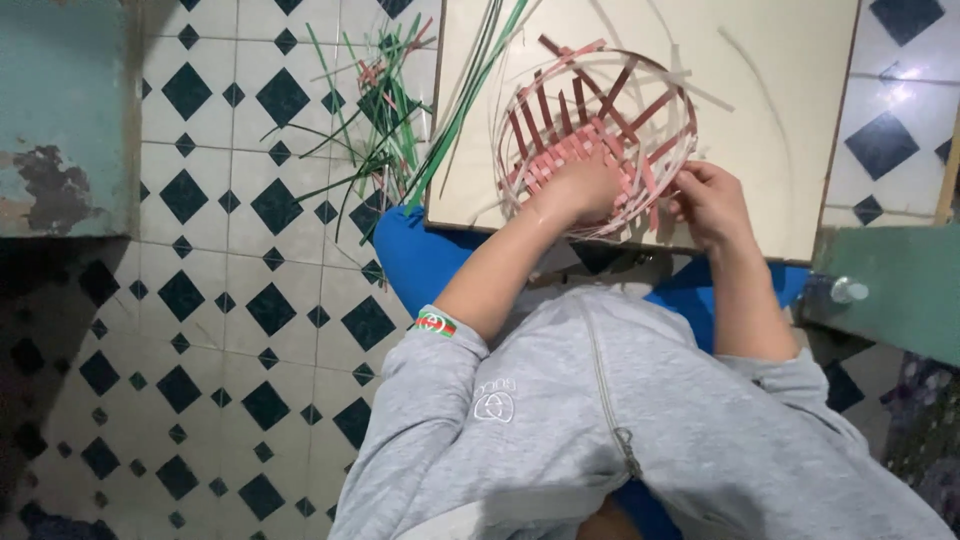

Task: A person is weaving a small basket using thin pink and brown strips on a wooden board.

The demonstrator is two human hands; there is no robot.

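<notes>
Basket [600, 130], half woven, lies on a pale flat board [780, 120] across the person's lap, just past a grey zip-up sweatshirt [620, 420] of soft fleece. Nearest the body, the left hand [580, 188] presses into the woven base, its fingers curled down onto the strips; whether they pinch one cannot be told. The right hand [708, 200] sits at the basket's near right edge, fingers bent together and closed on a thin strip there. Flat pink and dark red bands cross in a tight checker at the bottom, then fan up as loose ribs, ringed by pale, whitish strips that bow into a round, open-sided bowl shape. Farther left, slim green strips [400, 110] lie scattered, some on the board's corner, most over the white floor tiles [230, 230] with dark diamonds.
</notes>
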